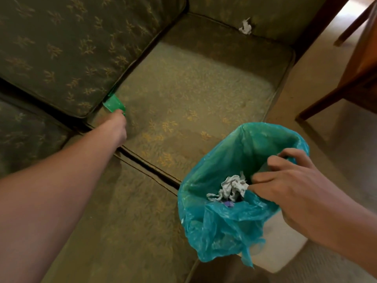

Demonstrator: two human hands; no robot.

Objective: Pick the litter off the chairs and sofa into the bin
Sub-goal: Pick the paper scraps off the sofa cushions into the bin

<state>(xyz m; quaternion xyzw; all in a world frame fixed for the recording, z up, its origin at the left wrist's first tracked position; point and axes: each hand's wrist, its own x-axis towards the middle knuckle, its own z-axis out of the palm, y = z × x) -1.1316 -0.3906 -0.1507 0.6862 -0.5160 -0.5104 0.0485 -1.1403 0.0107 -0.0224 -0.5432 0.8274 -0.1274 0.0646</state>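
Olive floral sofa point(193, 82) cushions fill the scene. At 5 o'clock your right hand point(295, 190) grips the rim of the teal-lined bin point(224, 227), crumpled paper point(232, 186) inside. At 10 o'clock your left hand point(116, 127) pinches a green wrapper point(113, 104) at the cushion crease. A white tissue point(245, 27) lies far off at 1 o'clock.

Sofa point(204, 88): 2 olive seat cushions with a gold leaf pattern are spread under and beyond the left fingers point(119, 115).
Floor point(318, 94): pale beige carpet is laid beyond the right fingers point(285, 160).
Wooden furniture point(346, 86): dark brown legs are stood further beyond the right fingers.
Light: a bright patch is cast at the far-right corner.
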